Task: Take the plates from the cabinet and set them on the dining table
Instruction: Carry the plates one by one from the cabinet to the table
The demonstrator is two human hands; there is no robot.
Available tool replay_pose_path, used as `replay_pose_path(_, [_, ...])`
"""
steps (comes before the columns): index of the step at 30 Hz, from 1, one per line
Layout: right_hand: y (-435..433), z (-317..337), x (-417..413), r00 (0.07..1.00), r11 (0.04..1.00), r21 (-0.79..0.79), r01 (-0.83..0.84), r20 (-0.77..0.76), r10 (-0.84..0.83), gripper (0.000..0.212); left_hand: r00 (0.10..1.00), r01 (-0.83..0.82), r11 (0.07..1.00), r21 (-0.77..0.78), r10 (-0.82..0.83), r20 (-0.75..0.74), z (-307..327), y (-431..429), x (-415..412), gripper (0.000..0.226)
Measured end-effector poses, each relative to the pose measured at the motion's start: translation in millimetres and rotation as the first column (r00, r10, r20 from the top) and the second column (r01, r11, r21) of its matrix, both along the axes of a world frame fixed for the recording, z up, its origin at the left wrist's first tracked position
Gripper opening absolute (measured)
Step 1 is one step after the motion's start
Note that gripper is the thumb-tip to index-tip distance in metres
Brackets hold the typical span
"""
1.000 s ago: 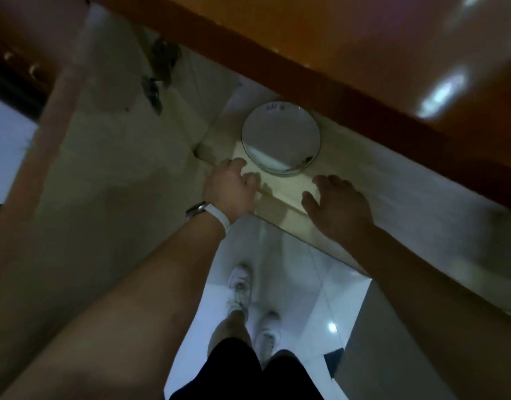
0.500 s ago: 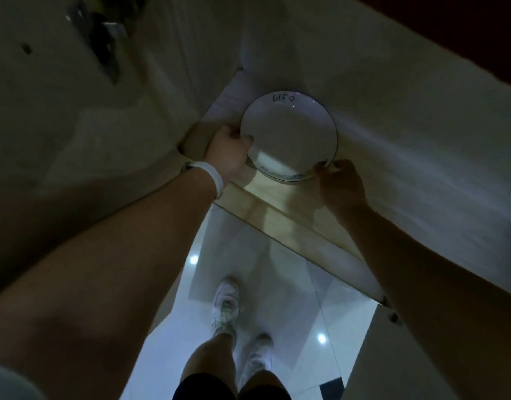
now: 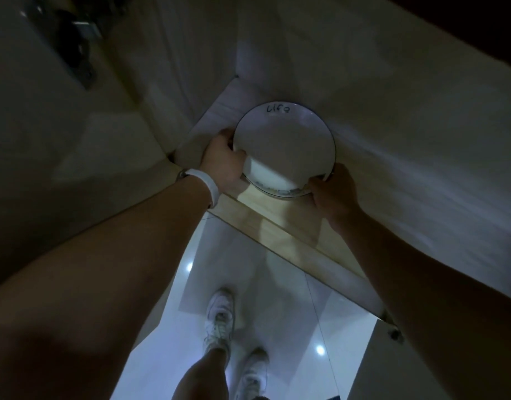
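Note:
A white plate [image 3: 286, 145] with a thin dark rim and small writing near its far edge sits on the pale cabinet shelf [image 3: 277, 215], in the inner left corner. It looks like the top of a small stack, though the dim light hides how many lie under it. My left hand [image 3: 222, 160], with a white band on the wrist, grips the plate's left edge. On the near right edge my right hand [image 3: 332, 192] holds the rim with the fingers curled under it.
The cabinet's side wall [image 3: 110, 116] rises on the left with a dark metal hinge [image 3: 75, 44] near the top. The back wall [image 3: 392, 116] stands right behind the plate. Below the shelf edge lie glossy white floor tiles [image 3: 277, 284] and my white shoes [image 3: 219, 321].
Both hands went from resting on the shelf's front edge to the plate and closed on its two sides. The view has moved in closer and darkened.

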State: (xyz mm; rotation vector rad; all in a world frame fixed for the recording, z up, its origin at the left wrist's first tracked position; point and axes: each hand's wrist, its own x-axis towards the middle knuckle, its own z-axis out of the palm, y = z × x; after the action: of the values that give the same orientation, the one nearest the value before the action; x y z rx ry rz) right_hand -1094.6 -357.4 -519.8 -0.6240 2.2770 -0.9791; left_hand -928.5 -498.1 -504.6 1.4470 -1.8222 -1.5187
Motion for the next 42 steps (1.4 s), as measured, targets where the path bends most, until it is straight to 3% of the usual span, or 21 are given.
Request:
replay_pose_path(5, [20,11,10,0.987,0.997,-0.057,0.045,0.155,-0.036,0.038,0.992,-0.081,0.988,0.133,0.092,-0.083,-4,24,18,0.019])
replay_pose_path(11, [59,38,35,0.996,0.997,-0.068,-0.047,0.074,0.052,0.031,0.982,-0.136,0.966,0.221,0.162,-0.101,18,68,51,0.022])
replay_pose_path(20, [133,113,94,0.994,0.994,-0.005,-0.112,-0.008,0.112,0.024,0.980,-0.167,0.964,0.205,0.185,-0.073,105,150,114,0.025])
replay_pose_path(28, [202,214,151,0.981,0.988,-0.088,-0.131,0.133,0.141,0.028,0.954,-0.241,0.928,0.285,0.281,-0.107,204,229,175,0.025])
replay_pose_path(33, [236,274,175,0.977,0.986,-0.150,-0.079,0.184,0.106,0.033,0.948,-0.215,0.933,0.288,0.270,-0.167,263,262,196,0.036])
replay_pose_path(42, [277,376,214,0.977,0.964,-0.252,0.088,0.209,-0.034,0.036,0.950,-0.046,0.972,0.231,0.114,-0.292,357,276,218,0.036])
